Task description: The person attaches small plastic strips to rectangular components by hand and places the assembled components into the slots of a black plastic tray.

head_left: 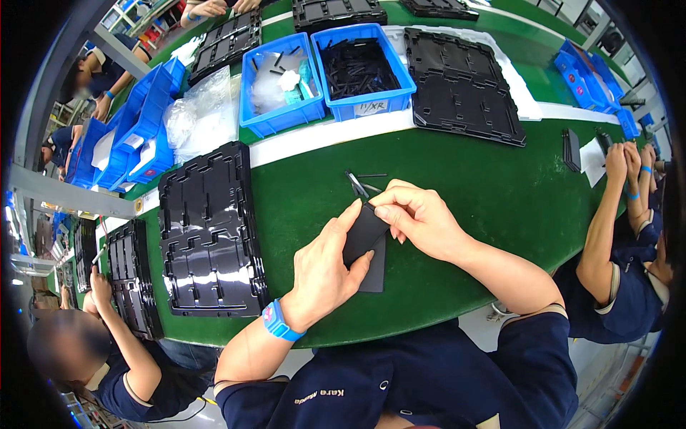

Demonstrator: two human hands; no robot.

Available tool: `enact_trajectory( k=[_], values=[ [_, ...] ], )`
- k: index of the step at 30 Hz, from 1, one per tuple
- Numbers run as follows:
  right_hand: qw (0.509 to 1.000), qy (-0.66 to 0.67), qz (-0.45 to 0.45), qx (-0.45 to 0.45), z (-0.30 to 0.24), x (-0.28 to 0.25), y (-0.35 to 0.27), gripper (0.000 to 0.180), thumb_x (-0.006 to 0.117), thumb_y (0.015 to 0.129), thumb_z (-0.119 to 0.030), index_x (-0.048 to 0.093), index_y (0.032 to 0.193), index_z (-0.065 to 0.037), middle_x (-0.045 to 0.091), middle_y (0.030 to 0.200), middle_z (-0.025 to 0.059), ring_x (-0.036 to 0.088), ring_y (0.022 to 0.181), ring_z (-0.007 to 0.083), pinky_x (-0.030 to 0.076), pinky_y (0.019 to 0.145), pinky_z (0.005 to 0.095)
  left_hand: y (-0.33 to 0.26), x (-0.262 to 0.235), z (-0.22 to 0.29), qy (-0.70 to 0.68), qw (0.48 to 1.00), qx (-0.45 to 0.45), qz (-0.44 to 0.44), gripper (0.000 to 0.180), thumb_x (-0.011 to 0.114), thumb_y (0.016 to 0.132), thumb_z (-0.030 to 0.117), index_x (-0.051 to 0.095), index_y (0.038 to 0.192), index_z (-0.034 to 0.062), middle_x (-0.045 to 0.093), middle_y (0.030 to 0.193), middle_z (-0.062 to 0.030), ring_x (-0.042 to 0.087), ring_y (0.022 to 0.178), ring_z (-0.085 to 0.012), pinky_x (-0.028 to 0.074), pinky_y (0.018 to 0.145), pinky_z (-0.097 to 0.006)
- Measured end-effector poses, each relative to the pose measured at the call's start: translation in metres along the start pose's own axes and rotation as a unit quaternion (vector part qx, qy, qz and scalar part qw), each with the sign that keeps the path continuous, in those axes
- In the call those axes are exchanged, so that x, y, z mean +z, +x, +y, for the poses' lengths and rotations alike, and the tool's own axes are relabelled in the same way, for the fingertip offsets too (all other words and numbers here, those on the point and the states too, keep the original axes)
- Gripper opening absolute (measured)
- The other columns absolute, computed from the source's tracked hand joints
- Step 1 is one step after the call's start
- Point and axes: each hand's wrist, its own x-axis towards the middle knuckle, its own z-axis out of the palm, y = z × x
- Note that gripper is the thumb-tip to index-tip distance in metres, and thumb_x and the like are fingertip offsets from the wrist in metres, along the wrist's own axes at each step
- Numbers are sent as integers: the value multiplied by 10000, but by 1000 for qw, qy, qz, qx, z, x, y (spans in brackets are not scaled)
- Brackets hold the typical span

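Observation:
A flat black rectangular piece (362, 234) is gripped in my left hand (325, 261), thumb on its near edge and fingers along its left side. My right hand (418, 218) pinches at the piece's far right corner; whatever lies between thumb and forefinger is too small to make out. Under the held piece, another dark flat rectangular piece (375, 275) rests on the green table. A few thin black strips (356, 184) lie just beyond my fingertips.
Glossy black moulded trays (207, 232) are stacked to my left, with more trays (464, 86) at the far right. Two blue bins (282, 114) stand beyond; the right one holds black strips (357, 68). Co-workers sit on both sides, a person's hands (623, 163) at the right.

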Motion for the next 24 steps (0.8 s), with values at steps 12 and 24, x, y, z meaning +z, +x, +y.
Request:
enact_trajectory(
  k=[12, 24],
  values=[
    [970, -187, 122, -95, 24, -43, 34, 170, 653, 889, -56, 680, 1055, -39, 520, 876, -19, 490, 726, 47, 421, 662, 205, 1, -3, -3, -174, 981, -88, 14, 821, 727, 762, -9, 299, 1463, -25, 529, 1312, -181, 537, 1195, -232, 429, 1018, -335],
    [955, -256, 105, -105, 14, -30, 44, 45, 567, 899, -31, 593, 929, -10, 564, 895, 64, 567, 790, 158, 469, 706, 307, -1, -1, -8, -147, 984, -91, 41, 920, 750, 751, 64, 221, 1503, 55, 634, 1108, -213, 681, 950, -307, 544, 833, -374]
  ],
)
